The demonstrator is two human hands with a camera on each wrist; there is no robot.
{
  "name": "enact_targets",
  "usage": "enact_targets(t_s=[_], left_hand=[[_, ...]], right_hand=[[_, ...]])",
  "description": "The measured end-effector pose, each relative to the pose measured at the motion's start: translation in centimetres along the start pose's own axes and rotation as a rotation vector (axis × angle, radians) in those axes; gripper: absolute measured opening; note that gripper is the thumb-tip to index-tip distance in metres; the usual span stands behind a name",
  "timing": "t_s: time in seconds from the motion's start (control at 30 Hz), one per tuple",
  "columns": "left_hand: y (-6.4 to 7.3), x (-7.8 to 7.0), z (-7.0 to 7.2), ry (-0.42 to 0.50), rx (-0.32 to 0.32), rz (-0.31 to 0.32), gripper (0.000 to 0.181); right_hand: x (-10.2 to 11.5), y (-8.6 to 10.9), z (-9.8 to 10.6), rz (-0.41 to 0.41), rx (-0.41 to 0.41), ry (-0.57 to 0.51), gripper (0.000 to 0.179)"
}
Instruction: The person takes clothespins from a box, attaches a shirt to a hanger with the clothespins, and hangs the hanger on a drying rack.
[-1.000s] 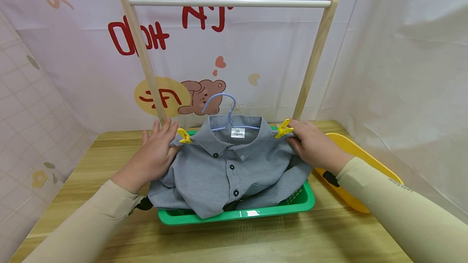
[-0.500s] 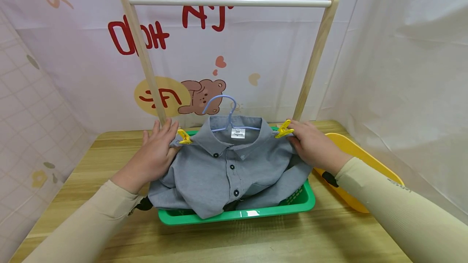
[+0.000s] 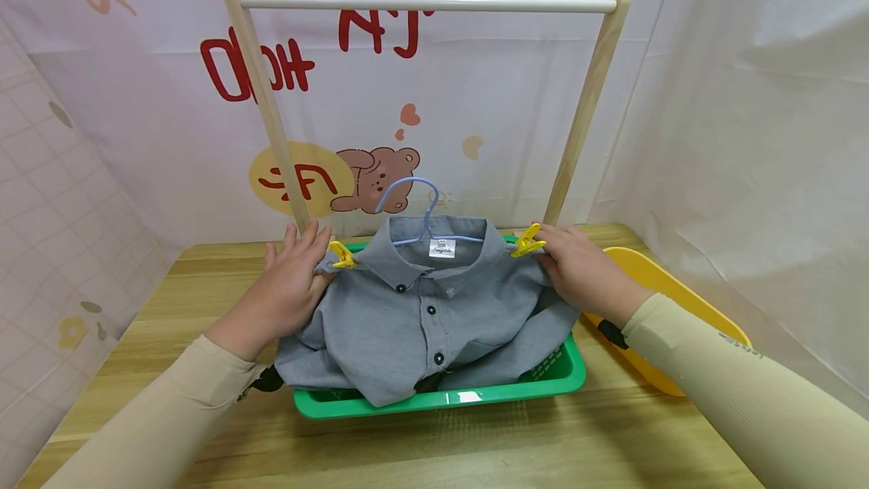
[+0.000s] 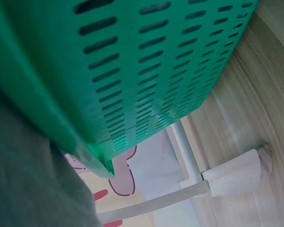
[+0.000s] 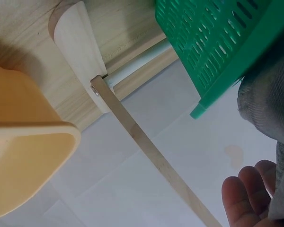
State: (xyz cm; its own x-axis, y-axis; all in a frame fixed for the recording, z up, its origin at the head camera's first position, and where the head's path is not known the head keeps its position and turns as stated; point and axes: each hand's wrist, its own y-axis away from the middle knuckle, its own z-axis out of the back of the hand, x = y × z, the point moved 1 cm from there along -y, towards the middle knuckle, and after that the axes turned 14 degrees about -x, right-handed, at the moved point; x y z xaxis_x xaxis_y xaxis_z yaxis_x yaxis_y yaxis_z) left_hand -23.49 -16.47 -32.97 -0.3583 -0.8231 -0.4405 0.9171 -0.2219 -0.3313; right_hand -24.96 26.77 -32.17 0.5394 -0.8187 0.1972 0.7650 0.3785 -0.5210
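A grey button-up shirt lies bunched over a green basket, its collar toward the back. From the collar rises the hook of a blue hanger; the hanger's arms are mostly hidden inside the shirt. Yellow clips pinch both shoulders, the left clip and the right clip. My left hand holds the left shoulder between thumb and fingers, just outside its clip. On the other side, my right hand pinches the right shoulder beside its clip; some of its fingertips show past the cloth in the right wrist view.
Behind the basket stands a wooden rack with a white crossbar on two posts. A yellow bin stands at the right, partly behind my right forearm. All rest on a wood-grain table, with a printed cloth backdrop behind.
The right clip and right hand have shifted very slightly. Both hands keep their places at the shirt's shoulders, and the shirt, hanger and basket look the same.
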Motion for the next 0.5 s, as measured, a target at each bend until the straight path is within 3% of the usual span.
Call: enact_targets(t_s=[0.5], left_hand=[[0.08,-0.10,0.11,0.000,-0.009,0.000,0.068]], right_hand=[[-0.18,-0.02,-0.20,0.010,-0.013,-0.018,0.013]])
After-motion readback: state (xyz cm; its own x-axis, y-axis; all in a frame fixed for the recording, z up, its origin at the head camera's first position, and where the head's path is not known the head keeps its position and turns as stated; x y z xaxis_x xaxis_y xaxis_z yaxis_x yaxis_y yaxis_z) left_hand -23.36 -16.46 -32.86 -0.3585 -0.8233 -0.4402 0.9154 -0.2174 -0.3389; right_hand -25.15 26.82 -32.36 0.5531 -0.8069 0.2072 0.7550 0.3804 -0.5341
